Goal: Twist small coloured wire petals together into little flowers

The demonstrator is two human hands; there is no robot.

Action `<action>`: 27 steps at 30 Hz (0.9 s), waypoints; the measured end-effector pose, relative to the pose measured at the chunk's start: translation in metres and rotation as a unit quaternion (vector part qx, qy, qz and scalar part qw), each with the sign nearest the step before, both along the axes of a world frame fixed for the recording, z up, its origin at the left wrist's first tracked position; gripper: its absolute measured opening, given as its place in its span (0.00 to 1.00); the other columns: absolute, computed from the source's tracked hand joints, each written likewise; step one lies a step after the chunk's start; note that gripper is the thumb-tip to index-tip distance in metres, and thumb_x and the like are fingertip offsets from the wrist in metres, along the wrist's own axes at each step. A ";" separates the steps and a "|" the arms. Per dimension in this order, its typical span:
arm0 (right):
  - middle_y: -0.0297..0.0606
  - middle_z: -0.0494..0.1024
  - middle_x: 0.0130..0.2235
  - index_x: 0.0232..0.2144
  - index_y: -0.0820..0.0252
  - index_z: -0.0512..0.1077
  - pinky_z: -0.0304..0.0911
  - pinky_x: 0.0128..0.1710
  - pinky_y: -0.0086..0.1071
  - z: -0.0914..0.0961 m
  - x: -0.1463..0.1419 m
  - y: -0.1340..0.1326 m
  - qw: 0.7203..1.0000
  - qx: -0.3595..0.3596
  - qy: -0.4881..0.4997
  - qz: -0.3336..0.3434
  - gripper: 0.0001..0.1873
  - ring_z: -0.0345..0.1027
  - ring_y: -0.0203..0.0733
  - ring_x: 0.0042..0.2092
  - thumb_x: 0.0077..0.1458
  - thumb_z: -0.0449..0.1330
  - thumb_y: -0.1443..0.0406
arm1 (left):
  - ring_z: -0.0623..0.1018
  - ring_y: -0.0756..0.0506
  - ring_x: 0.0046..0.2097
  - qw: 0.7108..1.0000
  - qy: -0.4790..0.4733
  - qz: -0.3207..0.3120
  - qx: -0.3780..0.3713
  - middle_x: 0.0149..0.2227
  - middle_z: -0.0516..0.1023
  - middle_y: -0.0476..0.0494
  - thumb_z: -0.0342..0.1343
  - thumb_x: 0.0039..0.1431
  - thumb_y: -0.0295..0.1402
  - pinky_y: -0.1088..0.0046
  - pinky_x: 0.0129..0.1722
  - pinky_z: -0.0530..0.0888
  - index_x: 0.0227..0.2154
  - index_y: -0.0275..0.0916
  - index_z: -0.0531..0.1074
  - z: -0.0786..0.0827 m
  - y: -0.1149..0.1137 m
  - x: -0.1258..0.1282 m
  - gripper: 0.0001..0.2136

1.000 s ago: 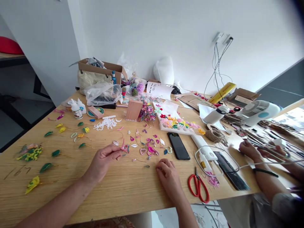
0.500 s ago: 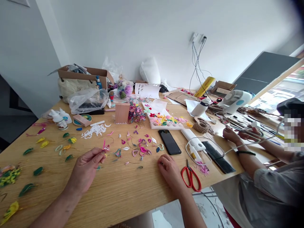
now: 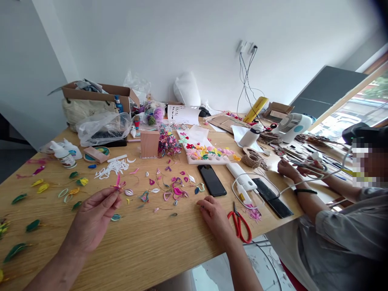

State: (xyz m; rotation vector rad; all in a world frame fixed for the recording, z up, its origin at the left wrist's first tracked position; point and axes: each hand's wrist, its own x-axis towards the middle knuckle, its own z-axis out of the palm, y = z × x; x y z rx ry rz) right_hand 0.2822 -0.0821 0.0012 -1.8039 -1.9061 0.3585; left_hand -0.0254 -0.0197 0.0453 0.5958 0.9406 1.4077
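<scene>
My left hand point(image 3: 92, 218) is raised over the left part of the wooden table, thumb and fingers pinched on a small pink petal piece point(image 3: 119, 182). My right hand point(image 3: 214, 218) rests on the tabletop with its fingers loosely extended and nothing visible in them. Just beyond it lies a black phone point(image 3: 211, 180), and to its right a pair of red-handled scissors point(image 3: 239, 224). Between my hands are scattered several small petals and loops in pink, white and teal, among them a magenta petal piece point(image 3: 178, 192). A teal loop point(image 3: 115, 217) lies close to my left hand.
Green leaves point(image 3: 32, 225) on thin stems lie at the left, with glue bottles point(image 3: 63, 154) behind. A wooden block point(image 3: 149, 144) and a foam board point(image 3: 209, 160) bearing flowers stand farther back. At the right, a power strip point(image 3: 241, 178), its cable and a co-worker's hands point(image 3: 289, 169).
The view has shifted slightly, with the table's things sliding left. My left hand still pinches the pink petal piece. The fingers of my right hand have straightened a little on the table.
</scene>
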 end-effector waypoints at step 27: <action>0.36 0.67 0.29 0.23 0.59 0.64 0.56 0.31 0.30 -0.002 0.011 0.002 0.997 0.018 -0.054 -0.052 0.07 0.61 0.39 0.33 0.48 0.49 0.73 | 0.65 0.55 0.24 0.995 0.009 0.063 0.072 0.27 0.74 0.52 0.69 0.24 0.30 0.83 0.20 0.69 0.22 0.36 0.74 0.032 0.010 -0.018 0.16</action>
